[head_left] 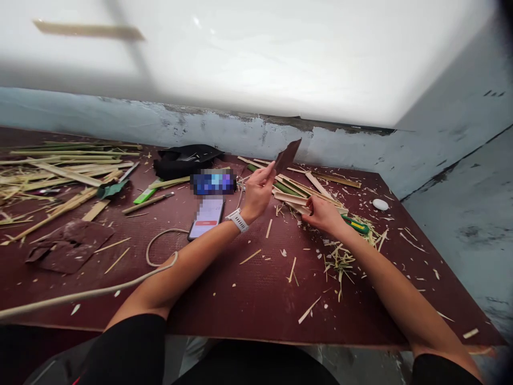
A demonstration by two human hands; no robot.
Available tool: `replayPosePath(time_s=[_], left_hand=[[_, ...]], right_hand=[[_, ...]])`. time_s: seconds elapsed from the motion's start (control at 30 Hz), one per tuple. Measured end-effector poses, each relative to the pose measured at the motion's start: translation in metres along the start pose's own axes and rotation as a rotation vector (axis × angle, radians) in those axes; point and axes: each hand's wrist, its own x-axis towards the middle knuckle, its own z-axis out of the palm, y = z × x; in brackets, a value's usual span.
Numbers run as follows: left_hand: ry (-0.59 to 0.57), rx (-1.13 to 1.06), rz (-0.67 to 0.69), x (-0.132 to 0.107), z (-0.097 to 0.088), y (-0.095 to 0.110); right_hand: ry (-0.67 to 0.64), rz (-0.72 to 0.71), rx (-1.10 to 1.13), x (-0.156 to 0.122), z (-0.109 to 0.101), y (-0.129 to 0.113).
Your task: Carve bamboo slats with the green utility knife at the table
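My left hand (259,191), with a white watch on the wrist, is closed on a dark brown sheet (288,155) that stands tilted up above the table. To its right, my right hand (324,215) has its fingers pinched around the end of a split bamboo strip (290,198). More bamboo strips (318,184), some with green skin, lie behind that hand. Beside my right wrist rests a green and yellow utility knife (356,224). Thin bamboo shavings (340,262) are heaped near my right forearm.
Two phones (206,216) and a pale cable (80,299) lie left of my left arm. A black cloth item (186,160), a bright green tool (145,195), a crumpled brown sheet (72,246) and several bamboo lengths (68,155) are farther left. A white oval object (380,205) sits at right.
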Motion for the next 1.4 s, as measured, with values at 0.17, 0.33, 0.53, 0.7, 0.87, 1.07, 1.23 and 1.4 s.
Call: replayPosePath(time_s=[0.17,0.33,0.53,0.7,0.87,1.07,1.23,1.4], left_hand=[[-0.247,0.280,0.133,-0.012,0.006,-0.001],[-0.382,0.452,0.245,-0.008,0.005,-0.010],[-0.407,0.475,0.350,0.009,0.002,-0.005],[-0.409,0.424,0.345,-0.003,-0.018,0.015],[-0.455,0.304,0.236,-0.037,-0.038,0.033],[-0.570,0.118,0.098,-0.074,-0.053,0.049],[-0.605,0.121,0.015,-0.077,-0.063,0.051],[-0.709,0.188,0.062,-0.076,-0.072,0.045]], right_hand=[[0.114,-0.043,0.143,-0.012,-0.013,-0.008],[0.276,-0.005,0.256,-0.026,-0.034,-0.018],[0.558,0.144,0.471,-0.039,-0.060,-0.029],[0.462,0.130,0.732,-0.045,-0.083,-0.010],[0.058,0.097,0.150,-0.056,-0.082,0.045],[-0.120,0.076,-0.018,-0.070,-0.051,0.083],[-0.052,0.136,0.027,-0.073,-0.048,0.088],[0.094,0.330,0.248,-0.077,-0.059,0.056]])
